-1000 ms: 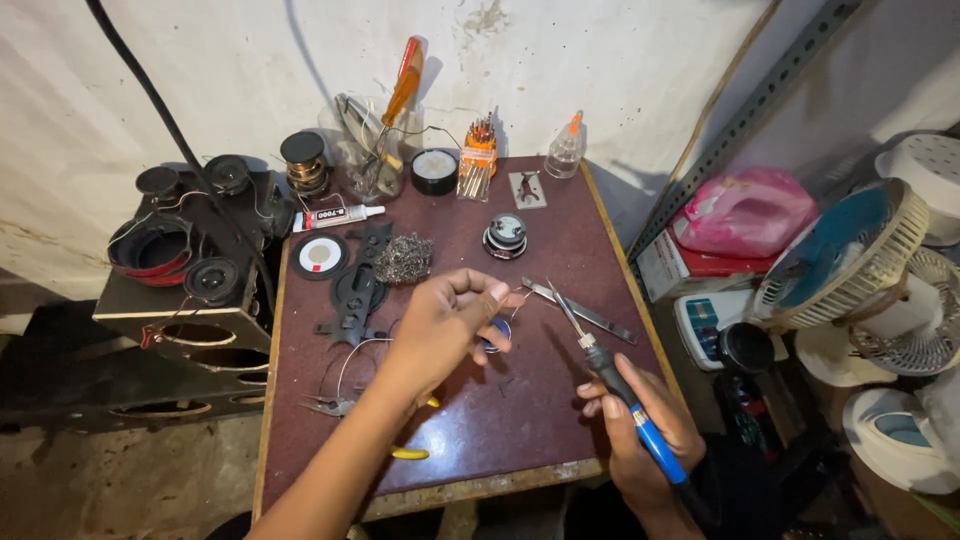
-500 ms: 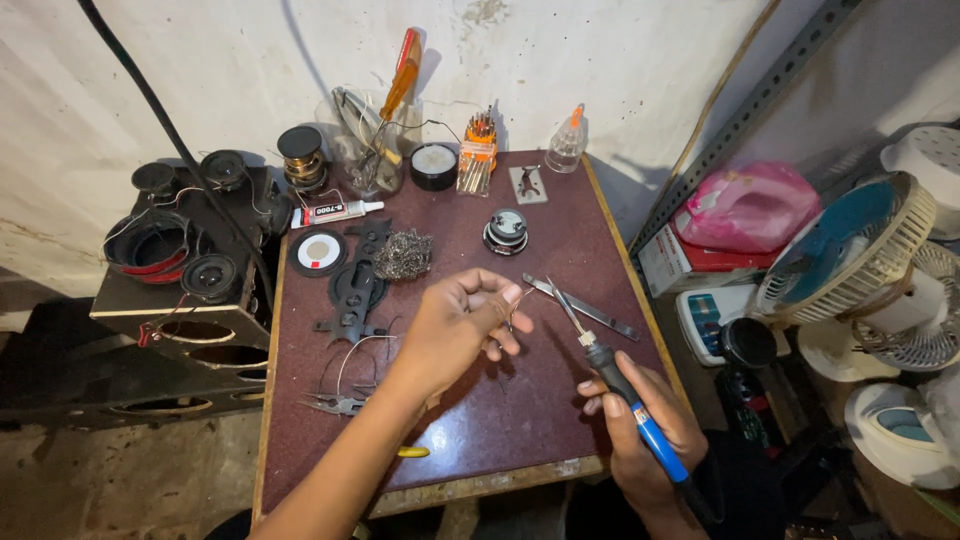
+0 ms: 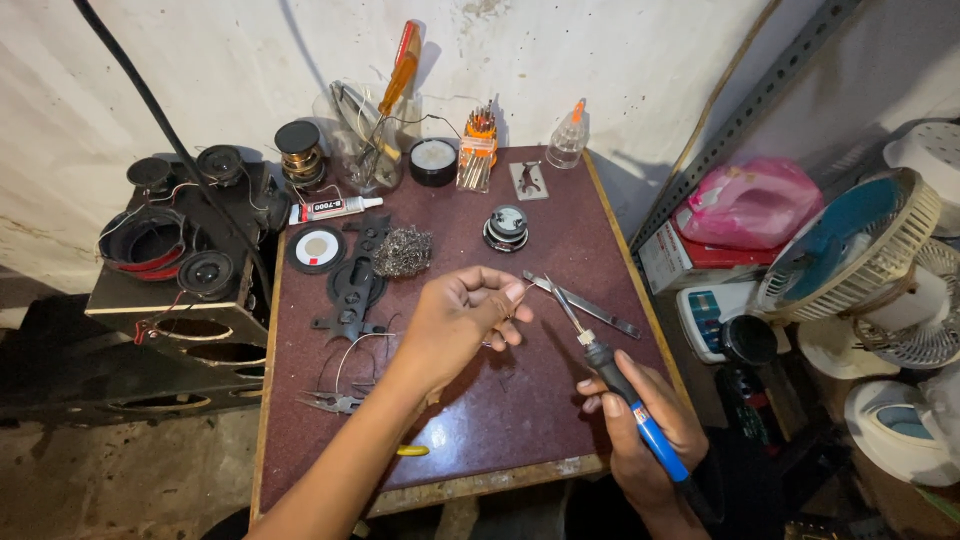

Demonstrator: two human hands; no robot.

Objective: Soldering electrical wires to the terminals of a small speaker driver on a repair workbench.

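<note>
Blue plastic soldering iron [image 3: 640,420] with metal tip above matt, scuffed maroon tabletop [image 3: 560,400].

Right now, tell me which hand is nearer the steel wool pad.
Left. The left hand hovers just below and right of the steel wool pad, pinching something small. The right hand sits far off by the table's front right edge, gripping the soldering iron.

The worktop [image 3: 560,420] is showing a dark maroon, speckled. The soldering iron [image 3: 640,425] is showing a blue handle with a black collar. The screwdriver [image 3: 398,68] is glowing orange. The fan [image 3: 850,245] is showing a teal centre inside a cream grille. The bag [image 3: 750,200] is showing pink. The wall [image 3: 200,60] is showing off-white, stained. The steel wool [image 3: 402,250] is showing grey.
</note>
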